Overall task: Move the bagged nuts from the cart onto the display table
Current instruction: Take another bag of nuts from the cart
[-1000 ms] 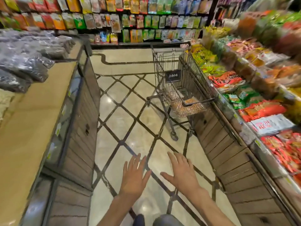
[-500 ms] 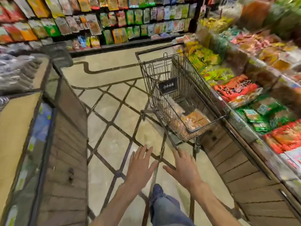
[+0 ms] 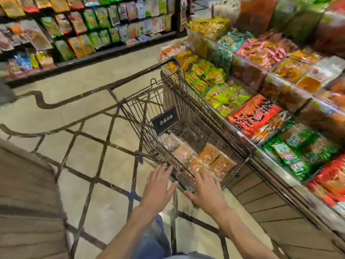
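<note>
A dark wire shopping cart [image 3: 220, 126] stands in the aisle beside the display table on the right. On its floor lie several clear bags of nuts and snacks: orange-brown ones [image 3: 214, 161] toward the near end and paler ones [image 3: 179, 150] to their left. My left hand [image 3: 158, 186] is stretched out with straight fingers just short of the cart's near left corner. My right hand [image 3: 205, 191] is spread flat over the cart's near rim, fingertips above the bags. Neither hand holds anything.
The display table [image 3: 280, 165] along the right carries rows of red, green and yellow snack packs over a wood-panelled base. A wall of hanging packets [image 3: 84, 30] runs across the back. Another wooden counter [image 3: 28, 202] fills the lower left. Patterned tile floor lies between.
I have walked up to the cart; it is much closer and larger. Both hands have reached forward from open floor to the cart's near end.
</note>
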A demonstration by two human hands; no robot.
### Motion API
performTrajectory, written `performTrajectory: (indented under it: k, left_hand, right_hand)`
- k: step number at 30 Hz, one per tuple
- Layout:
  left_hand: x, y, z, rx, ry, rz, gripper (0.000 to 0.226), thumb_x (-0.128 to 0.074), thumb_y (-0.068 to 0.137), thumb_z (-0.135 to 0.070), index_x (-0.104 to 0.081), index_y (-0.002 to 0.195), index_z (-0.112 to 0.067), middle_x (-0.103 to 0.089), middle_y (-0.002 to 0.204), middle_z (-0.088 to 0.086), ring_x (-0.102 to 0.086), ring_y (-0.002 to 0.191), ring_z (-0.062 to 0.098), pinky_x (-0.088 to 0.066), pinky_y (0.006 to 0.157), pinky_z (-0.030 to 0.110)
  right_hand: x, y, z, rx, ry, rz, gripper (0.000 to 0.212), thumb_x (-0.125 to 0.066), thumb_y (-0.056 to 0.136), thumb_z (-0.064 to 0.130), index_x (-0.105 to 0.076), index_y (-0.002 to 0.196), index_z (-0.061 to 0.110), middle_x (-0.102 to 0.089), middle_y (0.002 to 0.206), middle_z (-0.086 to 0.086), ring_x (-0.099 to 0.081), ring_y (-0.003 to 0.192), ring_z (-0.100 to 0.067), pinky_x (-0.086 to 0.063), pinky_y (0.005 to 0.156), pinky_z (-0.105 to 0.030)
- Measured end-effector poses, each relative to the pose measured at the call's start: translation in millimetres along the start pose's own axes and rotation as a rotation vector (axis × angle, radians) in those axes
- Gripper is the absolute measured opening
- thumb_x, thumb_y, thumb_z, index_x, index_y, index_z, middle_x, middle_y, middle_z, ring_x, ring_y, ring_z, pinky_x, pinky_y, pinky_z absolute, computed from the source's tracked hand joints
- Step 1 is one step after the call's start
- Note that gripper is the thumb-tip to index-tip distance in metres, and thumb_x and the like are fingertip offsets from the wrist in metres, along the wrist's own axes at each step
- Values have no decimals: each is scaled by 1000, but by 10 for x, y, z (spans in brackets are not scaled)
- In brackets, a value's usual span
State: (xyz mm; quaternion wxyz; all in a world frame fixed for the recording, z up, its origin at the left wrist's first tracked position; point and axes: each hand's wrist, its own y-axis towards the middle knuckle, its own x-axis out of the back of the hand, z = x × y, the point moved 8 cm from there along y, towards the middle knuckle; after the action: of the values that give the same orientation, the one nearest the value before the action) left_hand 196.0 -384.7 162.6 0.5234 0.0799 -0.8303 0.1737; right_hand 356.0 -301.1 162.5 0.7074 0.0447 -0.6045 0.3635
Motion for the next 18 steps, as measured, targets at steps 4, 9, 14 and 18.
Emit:
performTrajectory:
  k: [4,9,14,18]
  left_hand:
    - [133,994,179,-131,40,94,69,-25,107,-62,-22,165,-25,-15,174,-1,-6,162,19,-7,132,40]
    - [324,2112,431,-208,64,255,67,-31,109,-56,-23,165,-20,-22,173,2,-14,160,21,-10,131,37]
    - [222,3078,777,-214,86,391,63,-38,109,-49,-31,162,-16,-32,168,9,-28,156,24,-17,127,35]
    - [-208,3741,1064,-167,102,511,58,-45,108,-48,-40,155,-14,-47,156,8,-46,143,27,-38,118,41]
  right_hand:
    - [30,741,-42,-116,55,-17,93,-50,96,75,-13,168,29,-29,173,-2,-27,160,-26,-25,129,-55]
    - [122,1488,-17,-282,164,-30,86,-53,97,70,-21,166,28,-38,166,-1,-35,154,-24,-31,125,-53]
    - [101,2168,-79,-439,189,52,83,-43,104,65,-13,170,23,-33,170,-8,-29,159,-30,-21,129,-47]
    - [-155,2678,-189,-499,256,85,96,-35,94,74,-8,170,21,-38,166,-11,-38,153,-32,-33,124,-51]
